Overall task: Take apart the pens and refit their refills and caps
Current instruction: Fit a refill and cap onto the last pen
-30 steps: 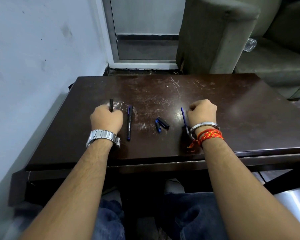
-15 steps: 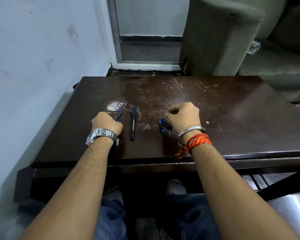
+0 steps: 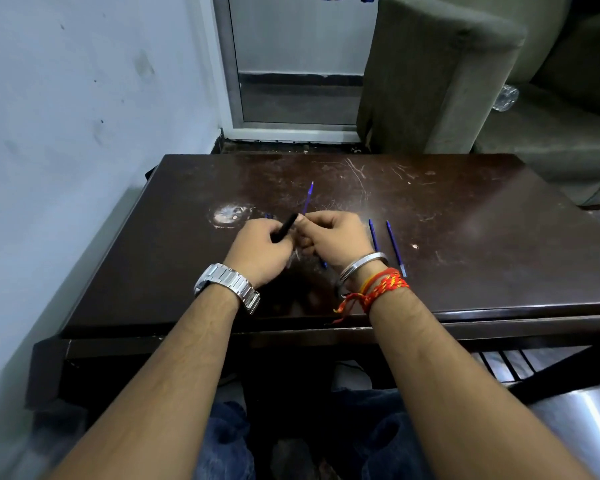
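Both hands have come together from apart at the counter (image 3: 465,271) middle, so refitting looks underway: the left hand (image 3: 260,252) grip is closed on a black barrel (image 3: 284,227), the right hand (image 3: 336,237) pinches a blue refill (image 3: 308,195) angled away, two refills (image 3: 394,242) lying beside it.

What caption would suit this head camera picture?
Left hand holds a black pen barrel, right hand a blue refill; two more refills lie on the table.
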Demonstrator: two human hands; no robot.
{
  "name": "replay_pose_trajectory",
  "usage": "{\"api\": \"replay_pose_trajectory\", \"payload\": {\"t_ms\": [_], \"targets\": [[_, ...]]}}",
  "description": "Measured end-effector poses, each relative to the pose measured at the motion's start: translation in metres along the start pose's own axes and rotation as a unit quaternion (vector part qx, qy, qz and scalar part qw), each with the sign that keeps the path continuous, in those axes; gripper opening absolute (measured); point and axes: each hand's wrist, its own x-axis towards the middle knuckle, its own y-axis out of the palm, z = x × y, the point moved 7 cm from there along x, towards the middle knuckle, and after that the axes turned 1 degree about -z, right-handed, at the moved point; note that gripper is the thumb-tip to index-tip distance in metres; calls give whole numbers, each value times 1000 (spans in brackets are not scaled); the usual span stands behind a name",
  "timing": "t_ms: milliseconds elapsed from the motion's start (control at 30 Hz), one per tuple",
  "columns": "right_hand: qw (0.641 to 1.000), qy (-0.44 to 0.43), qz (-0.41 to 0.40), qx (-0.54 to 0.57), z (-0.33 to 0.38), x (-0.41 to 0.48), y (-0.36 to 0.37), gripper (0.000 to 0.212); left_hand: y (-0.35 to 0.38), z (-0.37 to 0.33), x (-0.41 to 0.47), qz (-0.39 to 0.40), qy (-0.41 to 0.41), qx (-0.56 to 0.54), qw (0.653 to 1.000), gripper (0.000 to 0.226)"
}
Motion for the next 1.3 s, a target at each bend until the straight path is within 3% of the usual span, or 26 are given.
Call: {"api": "replay_pose_trajectory", "payload": {"t_ms": [100, 167, 267, 367, 533, 967, 1100, 1200, 1300], "targets": [[999, -18, -31, -37, 1, 0, -7, 17, 7, -1, 1, 14, 12, -36, 999, 12], [996, -31, -81, -13, 4, 1, -19, 16, 9, -2, 1, 15, 4, -116, 993, 3], [978, -85, -191, 4, 15, 0, -42, 19, 16, -1, 1, 43, -12, -206, 978, 11], [959, -134, -243, 64, 26, -5, -55, 17, 21, -4, -1, 58, -2, -176, 983, 17], [950, -164, -219, 148, 34, -8, -52, 11, 28, -11, -7, 99, 4, -172, 980, 17], [970, -139, -174, 98, 33, -5, -47, 12, 30, -13, -6, 95, 26, -181, 979, 18], [988, -123, -94, 24, 28, -4, -32, 6, 30, -18, -8, 91, 45, -198, 975, 22], [993, -97, -52, 47, 25, -6, -27, 25, 25, -15, -4, 51, 38, -241, 968, 21], [984, -100, -144, -43, 24, -3, -46, 53, 18, -12, -1, 18, 16, -287, 958, 17]]}}
